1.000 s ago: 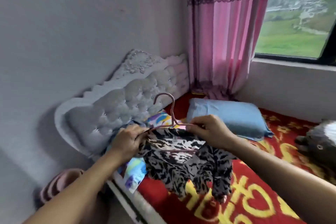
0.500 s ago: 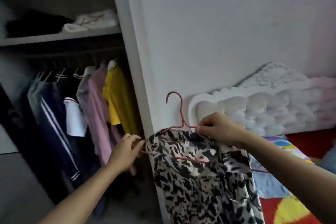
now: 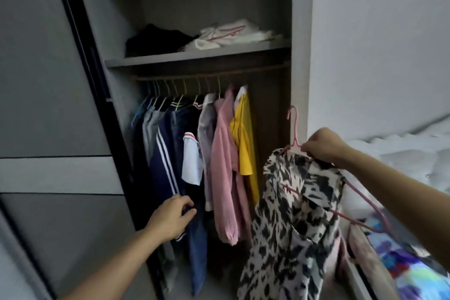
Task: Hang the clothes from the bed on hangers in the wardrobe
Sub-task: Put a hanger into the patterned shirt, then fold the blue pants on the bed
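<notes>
The right hand [image 3: 322, 145] grips a pink hanger [image 3: 294, 129] carrying a patterned top [image 3: 297, 221] (black-and-cream) right of the rail [image 3: 209, 75]; the left hand [image 3: 170, 218] pinches dark hanging clothes [image 3: 175, 153] below it.

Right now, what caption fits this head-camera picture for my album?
Right hand carries a leopard-print garment on a pink hanger toward the wardrobe rail; left hand touches hanging clothes.

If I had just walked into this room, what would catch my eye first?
Probably the black-and-white patterned garment on a pink hanger, held up by the right hand in front of the open wardrobe. Next, the bright yellow shirt and pink top at the right end of the rail, while the left hand touches the dark clothes hanging beside them.
</notes>
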Demonstrator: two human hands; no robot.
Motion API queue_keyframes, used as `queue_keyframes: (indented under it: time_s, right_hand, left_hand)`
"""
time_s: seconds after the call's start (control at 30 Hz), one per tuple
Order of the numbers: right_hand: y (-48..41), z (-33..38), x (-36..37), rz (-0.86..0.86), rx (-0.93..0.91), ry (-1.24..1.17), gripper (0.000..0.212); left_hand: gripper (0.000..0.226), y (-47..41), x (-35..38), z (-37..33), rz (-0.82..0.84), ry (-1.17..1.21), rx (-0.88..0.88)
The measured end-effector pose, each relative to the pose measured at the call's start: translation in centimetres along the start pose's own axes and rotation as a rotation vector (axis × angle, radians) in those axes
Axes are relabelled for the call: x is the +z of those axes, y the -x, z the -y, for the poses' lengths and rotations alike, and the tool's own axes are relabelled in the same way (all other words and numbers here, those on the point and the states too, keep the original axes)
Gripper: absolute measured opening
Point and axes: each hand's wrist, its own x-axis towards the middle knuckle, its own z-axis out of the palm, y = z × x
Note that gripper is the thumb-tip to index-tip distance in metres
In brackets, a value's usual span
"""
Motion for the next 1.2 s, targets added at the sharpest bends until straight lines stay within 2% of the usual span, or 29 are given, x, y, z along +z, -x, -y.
queue_keyframes:
  time_s: [0.17,0.27,0.33,0.4,0.7,0.83,0.93,1.03,1.2]
  right_hand:
    - [-5.9,7.1,-0.3,-0.147,-0.034,0.108,0.026]
    - [-10.1,10.2,0.4,-0.264,-0.113,0.255,0.016]
    - [-13.4,11.9,1.2,-0.322,-0.16,0.329,0.012]
    - [-17.2,13.1,2.1,-0.35,-0.165,0.396,0.019]
    - [-34.6,15.7,4.1,-0.398,-0.139,0.427,0.013]
    - [-39.8,15.8,6.4,-0.363,-0.096,0.465,0.024]
    - [-42.1,15.2,8.0,-0.356,-0.074,0.486,0.03]
    - [-42.7,14.7,10.0,-0.375,-0.07,0.478,0.026]
    - [-41.3,14.3,12.7,-0.356,0.04,0.499,0.018]
  left_hand:
    - [0.023,-5.4,0.1,-0.1,0.011,0.09,0.068]
    - [0.018,-10.1,-0.2,-0.6,0.007,0.099,0.132]
    - [0.026,-13.9,-0.5,-0.6,-0.019,0.097,0.156]
    - [0.032,-18.0,-1.0,-0.6,-0.073,0.092,0.187]
    - [0.048,-34.9,-1.6,0.5,-0.217,0.064,0.245]
    - [0.047,-38.0,0.2,3.1,-0.162,-0.068,0.245]
    - [0.045,-39.9,0.8,5.2,-0.17,-0.079,0.268]
    - [0.042,-41.5,1.3,6.8,-0.171,-0.012,0.326]
    - [0.037,-43.0,1.5,8.6,-0.157,0.064,0.418]
